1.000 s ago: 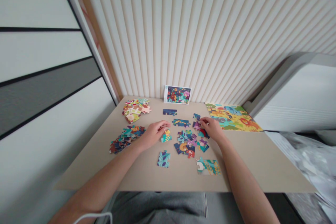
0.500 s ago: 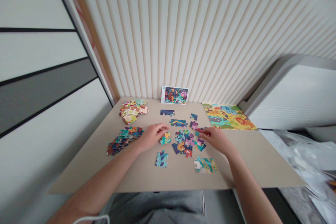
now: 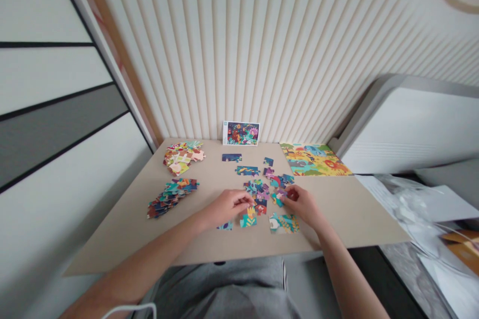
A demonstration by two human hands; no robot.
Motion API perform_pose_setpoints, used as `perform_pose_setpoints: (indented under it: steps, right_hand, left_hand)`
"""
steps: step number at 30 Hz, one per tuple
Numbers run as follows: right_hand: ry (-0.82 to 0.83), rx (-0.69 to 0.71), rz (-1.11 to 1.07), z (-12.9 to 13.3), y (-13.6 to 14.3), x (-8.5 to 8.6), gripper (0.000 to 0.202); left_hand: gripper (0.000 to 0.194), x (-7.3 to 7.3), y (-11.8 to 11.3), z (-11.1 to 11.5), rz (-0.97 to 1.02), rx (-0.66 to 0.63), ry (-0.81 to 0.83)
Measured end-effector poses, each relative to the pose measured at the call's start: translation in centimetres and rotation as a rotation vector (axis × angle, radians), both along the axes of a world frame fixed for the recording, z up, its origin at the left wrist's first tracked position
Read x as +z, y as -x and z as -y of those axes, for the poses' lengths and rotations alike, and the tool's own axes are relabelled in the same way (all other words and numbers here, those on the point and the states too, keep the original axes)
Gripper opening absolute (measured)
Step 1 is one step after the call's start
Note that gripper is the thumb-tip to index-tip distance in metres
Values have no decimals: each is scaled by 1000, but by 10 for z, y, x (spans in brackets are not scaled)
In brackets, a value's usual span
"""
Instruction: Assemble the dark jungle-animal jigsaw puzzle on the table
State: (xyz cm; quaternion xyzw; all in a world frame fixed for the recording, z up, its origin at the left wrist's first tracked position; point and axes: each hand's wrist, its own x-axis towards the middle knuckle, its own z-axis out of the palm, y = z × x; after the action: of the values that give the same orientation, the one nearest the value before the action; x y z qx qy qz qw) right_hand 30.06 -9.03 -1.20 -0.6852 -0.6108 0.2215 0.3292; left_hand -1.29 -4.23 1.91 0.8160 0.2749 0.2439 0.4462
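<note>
My left hand is closed, its fingertips pinching the top of a teal puzzle piece with a yellow plant. That piece is just below a joined cluster of puzzle pieces, whose lower left my fingers partly cover. On the cluster's right, my right hand is closed, with thumb and finger at the edge of a teal and pink puzzle piece. A blue leafy piece is half hidden under my left wrist. A joined teal and yellow section sits nearer me.
At the back, a picture card leans on the ribbed wall. Two piles of pieces, a light one and a dark one, occupy the left side. A finished animal puzzle covers the back right; dark blue strips lie behind the cluster.
My left hand has moved right and nearer me, bringing the yellow-plant piece below the cluster. My right hand has come slightly nearer, off the red and blue pieces. The view has shifted a little.
</note>
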Motion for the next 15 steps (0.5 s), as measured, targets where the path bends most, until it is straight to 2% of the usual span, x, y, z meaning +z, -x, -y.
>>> perform_pose_setpoints:
  steps: [4,8,12,15]
  right_hand:
    - [-48,-27,-274,20,4,8,43]
    - [-20,11,-435,52,27,14,46]
    - [1,31,-469,70,59,6,51]
    - [21,28,-401,74,77,-2,45]
  left_hand:
    - [21,-3,-9,28,-136,-9,-295]
    - [30,-3,-5,54,-271,44,-660]
    - [29,-7,3,81,-308,116,-712]
    - [36,-14,8,96,-293,137,-715]
